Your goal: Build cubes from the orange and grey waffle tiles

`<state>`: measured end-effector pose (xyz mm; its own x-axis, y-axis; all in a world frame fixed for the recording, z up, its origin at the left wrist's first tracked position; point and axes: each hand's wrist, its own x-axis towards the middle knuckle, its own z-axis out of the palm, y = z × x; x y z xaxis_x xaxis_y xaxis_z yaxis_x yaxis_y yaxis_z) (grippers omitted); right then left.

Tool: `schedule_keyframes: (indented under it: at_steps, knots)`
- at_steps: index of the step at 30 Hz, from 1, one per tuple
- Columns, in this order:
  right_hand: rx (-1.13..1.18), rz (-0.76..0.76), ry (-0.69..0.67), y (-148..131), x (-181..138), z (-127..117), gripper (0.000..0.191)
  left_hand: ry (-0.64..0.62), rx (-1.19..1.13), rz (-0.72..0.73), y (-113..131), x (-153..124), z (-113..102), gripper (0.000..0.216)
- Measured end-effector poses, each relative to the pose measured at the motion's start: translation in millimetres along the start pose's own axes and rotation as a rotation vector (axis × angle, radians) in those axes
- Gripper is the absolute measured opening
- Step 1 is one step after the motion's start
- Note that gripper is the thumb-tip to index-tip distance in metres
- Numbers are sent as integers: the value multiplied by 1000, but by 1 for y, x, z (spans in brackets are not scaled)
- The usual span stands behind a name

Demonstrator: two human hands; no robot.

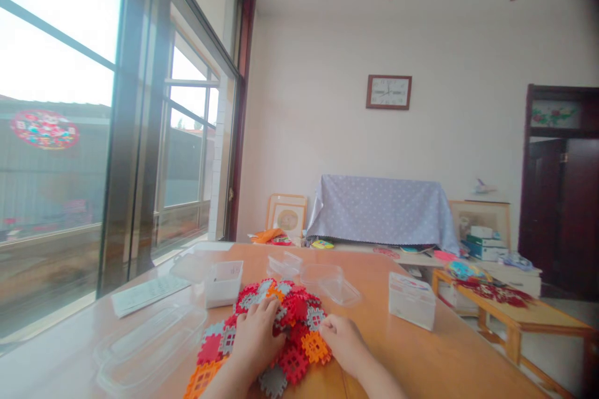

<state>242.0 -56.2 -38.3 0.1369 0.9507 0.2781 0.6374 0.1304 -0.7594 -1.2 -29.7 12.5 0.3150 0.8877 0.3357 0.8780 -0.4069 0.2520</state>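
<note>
A heap of plastic interlocking puzzle pieces (pixel 294 365) in red, orange and grey lies on the table in front of me. My left hand (pixel 259 333) rests over the heap's left part, fingers reaching forward onto the pieces and thumb apart. On the right edge, my right hand (pixel 344 340) has its fingers curled together beside an orange window-patterned piece (pixel 316 347) and a grey piece (pixel 316 318). Whatever its fingertips hold, if anything, is hidden. Other orange pieces (pixel 203 379) lie by my left forearm.
On the wooden table (pixel 449 368) are a clear lid (pixel 150 346), a white box (pixel 224 283), clear containers (pixel 330 280), a paper sheet (pixel 150 294) and a lidded box (pixel 412 300) at right. A wooden bench (pixel 538 324) stands beyond, and glass windows are at left.
</note>
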Motion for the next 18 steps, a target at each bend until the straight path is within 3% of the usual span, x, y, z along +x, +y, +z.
schedule_keyframes:
  at_steps: [8, 18]
  knots:
    - [-3, 5, -22, 7, 1, -2, 25, 86, -213, 33, -8, 7, 1, 34]
    - [-9, -12, -27, 7, -1, -2, 26, 300, -750, 56, -15, 19, 21, 26]
